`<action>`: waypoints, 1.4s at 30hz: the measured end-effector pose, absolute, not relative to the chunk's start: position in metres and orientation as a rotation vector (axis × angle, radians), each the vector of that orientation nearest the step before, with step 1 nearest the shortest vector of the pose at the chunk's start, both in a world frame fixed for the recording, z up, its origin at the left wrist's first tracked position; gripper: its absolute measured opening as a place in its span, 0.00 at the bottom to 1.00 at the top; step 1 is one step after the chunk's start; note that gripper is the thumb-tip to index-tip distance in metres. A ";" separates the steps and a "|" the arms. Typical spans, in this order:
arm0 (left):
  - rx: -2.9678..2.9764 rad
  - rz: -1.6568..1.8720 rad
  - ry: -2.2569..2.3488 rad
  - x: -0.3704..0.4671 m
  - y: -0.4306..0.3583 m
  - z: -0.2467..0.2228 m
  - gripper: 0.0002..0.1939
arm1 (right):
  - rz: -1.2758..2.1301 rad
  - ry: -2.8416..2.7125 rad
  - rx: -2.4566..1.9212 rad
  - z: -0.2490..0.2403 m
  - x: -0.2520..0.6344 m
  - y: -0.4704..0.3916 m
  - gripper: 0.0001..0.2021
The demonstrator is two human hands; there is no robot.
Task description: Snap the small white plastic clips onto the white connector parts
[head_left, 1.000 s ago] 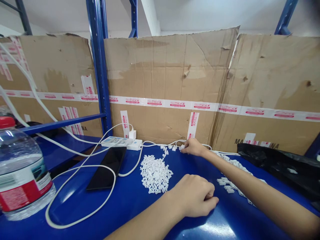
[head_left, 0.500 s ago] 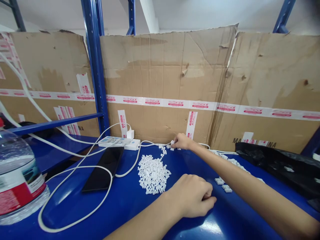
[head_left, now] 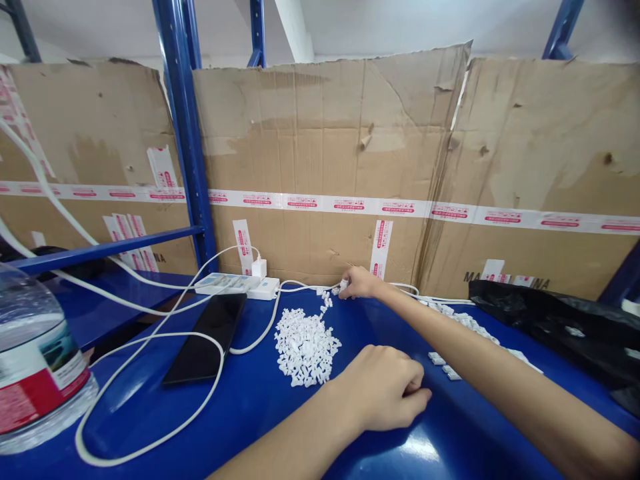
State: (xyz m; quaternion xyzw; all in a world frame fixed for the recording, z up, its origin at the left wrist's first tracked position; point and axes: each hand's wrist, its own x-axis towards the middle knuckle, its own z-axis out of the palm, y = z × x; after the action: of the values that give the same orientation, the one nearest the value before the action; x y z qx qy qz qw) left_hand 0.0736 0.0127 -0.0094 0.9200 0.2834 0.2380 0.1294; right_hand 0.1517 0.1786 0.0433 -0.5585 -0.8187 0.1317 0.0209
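Well, one heap of small white bits (head_left: 306,347) lies left of the loosely curled left hand (head_left: 384,390); the right hand (head_left: 361,283) pinches at least one white piece (head_left: 344,285).

The left edge crops the bottle (head_left: 40,370); right fingers (head_left: 352,289) partly hide a white piece (head_left: 343,285).
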 end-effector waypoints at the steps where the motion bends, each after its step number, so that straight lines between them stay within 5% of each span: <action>1: 2.673 0.690 0.822 0.074 0.013 -0.009 0.17 | 0.410 -2.533 -1.737 0.043 0.151 0.179 0.13; 42: 2.711 0.642 0.833 0.072 0.011 -0.007 0.17 | 0.479 -2.393 -1.932 0.057 0.168 0.190 0.15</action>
State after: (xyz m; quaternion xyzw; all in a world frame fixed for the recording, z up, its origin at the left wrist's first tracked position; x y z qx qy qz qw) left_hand 0.0723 0.0105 -0.0066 0.9260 0.2845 0.2193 0.1164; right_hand 0.1678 0.1895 0.0574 -0.6206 -0.7688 0.1539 0.0143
